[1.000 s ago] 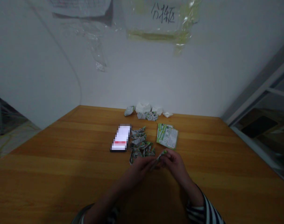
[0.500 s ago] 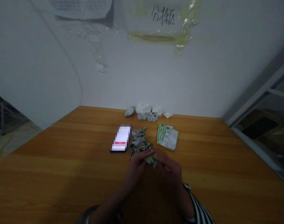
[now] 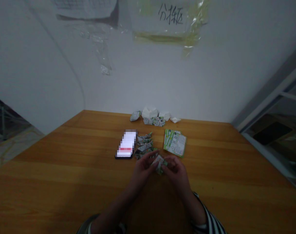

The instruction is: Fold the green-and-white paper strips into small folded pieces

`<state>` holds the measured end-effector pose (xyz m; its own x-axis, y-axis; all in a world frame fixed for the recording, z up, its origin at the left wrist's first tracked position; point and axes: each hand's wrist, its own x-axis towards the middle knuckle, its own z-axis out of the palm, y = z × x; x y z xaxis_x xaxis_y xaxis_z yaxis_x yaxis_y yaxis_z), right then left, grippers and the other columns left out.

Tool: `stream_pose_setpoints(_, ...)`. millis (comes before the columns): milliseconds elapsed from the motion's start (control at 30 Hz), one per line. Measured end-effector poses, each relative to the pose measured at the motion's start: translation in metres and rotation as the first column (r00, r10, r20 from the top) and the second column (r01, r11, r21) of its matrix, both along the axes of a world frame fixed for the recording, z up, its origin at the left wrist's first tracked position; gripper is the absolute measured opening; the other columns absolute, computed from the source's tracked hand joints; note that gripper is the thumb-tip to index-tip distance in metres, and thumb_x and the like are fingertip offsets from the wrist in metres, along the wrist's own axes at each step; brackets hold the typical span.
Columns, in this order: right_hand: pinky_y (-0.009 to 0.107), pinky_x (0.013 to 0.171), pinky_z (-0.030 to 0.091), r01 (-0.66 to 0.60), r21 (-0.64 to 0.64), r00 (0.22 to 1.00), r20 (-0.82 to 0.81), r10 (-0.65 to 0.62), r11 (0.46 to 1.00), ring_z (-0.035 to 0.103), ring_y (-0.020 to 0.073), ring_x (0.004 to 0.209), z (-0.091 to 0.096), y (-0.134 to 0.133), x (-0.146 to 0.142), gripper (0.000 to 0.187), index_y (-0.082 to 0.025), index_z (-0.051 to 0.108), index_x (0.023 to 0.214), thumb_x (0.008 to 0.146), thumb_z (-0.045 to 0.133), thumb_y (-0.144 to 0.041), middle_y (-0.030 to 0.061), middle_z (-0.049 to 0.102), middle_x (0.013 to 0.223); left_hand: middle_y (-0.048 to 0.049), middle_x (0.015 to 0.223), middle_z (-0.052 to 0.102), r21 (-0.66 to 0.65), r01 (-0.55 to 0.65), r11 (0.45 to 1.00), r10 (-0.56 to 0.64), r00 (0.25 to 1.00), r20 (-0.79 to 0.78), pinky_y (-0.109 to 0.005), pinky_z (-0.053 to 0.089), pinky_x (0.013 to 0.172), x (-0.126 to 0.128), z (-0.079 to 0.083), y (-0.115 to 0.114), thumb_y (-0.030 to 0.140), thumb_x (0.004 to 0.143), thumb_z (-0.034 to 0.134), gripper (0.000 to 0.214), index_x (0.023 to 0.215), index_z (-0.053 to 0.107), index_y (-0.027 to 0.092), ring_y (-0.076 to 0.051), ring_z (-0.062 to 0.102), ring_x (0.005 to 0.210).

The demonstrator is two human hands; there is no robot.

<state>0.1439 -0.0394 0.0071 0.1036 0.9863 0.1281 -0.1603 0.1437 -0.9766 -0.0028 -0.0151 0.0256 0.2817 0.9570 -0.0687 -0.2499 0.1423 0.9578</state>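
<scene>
Now we pinch a folded wrapper [image 3: 159, 163] with both hands, the left hand [image 3: 144, 170] and right hand [image 3: 176, 170] pressed together on it, in front of the folded pile [image 3: 145, 146]. It seems light and soft, so we hold its folded edges.

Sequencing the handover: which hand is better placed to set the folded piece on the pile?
Left, probably: the left hand sits just below the folded-paper pile, while the right hand is nearer the flat printed sheets. Both hold the folded piece.
</scene>
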Motion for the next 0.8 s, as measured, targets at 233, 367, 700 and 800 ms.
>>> stream_pose_setpoints(233, 0.026, 0.064, 0.052, -0.008, 0.050, 0.956, 0.294, -0.007, 0.999, 0.065, 0.0178, 0.070, 0.003, -0.007, -0.005, 0.024, -0.021, 0.061, 0.096, 0.074, 0.070, -0.022, 0.0012, 0.067, 0.077, -0.0090, 0.077, 0.075, 0.070, -0.090, 0.993, 0.105, 0.960, -0.259, -0.027, 0.052, 0.066, -0.001, 0.007, -0.002, 0.034, 0.072, 0.072, 0.024, 0.078, 0.073, 0.011, -0.022, 0.069, 0.073)
stream_pose_setpoints(367, 0.027, 0.066, 0.053, 0.012, 0.043, 0.963, 0.268, -0.023, 0.999, 0.068, 0.0194, 0.074, 0.005, -0.010, -0.006, 0.014, -0.020, 0.063, 0.092, 0.079, 0.066, -0.026, 0.0032, 0.071, 0.079, -0.0062, 0.074, 0.074, 0.204, -0.106, 0.973, 0.173, 0.924, -0.341, -0.025, 0.051, 0.065, 0.000, 0.011, -0.006, 0.031, 0.075, 0.068, 0.019, 0.076, 0.072, 0.013, -0.019, 0.067, 0.071)
stream_pose_setpoints(700, 0.024, 0.058, 0.052, 0.041, 0.016, 0.956, 0.289, -0.044, 0.999, 0.068, 0.0180, 0.063, 0.010, -0.012, -0.007, 0.013, -0.021, 0.062, 0.087, 0.077, 0.069, -0.026, 0.0007, 0.070, 0.068, -0.0022, 0.060, 0.067, 0.223, -0.169, 0.960, 0.237, 0.915, -0.326, -0.022, 0.046, 0.055, 0.000, 0.008, -0.006, 0.033, 0.075, 0.066, 0.023, 0.066, 0.069, 0.013, -0.015, 0.061, 0.057)
stream_pose_setpoints(800, 0.025, 0.058, 0.052, 0.098, -0.001, 0.957, 0.274, -0.094, 0.995, 0.068, 0.0184, 0.064, 0.007, -0.011, -0.007, 0.014, -0.020, 0.062, 0.086, 0.077, 0.069, -0.028, 0.0018, 0.070, 0.070, -0.0033, 0.069, 0.071, 0.259, -0.116, 0.959, 0.211, 0.900, -0.381, -0.024, 0.050, 0.062, 0.001, 0.004, -0.005, 0.031, 0.074, 0.067, 0.017, 0.075, 0.070, 0.015, -0.018, 0.065, 0.066)
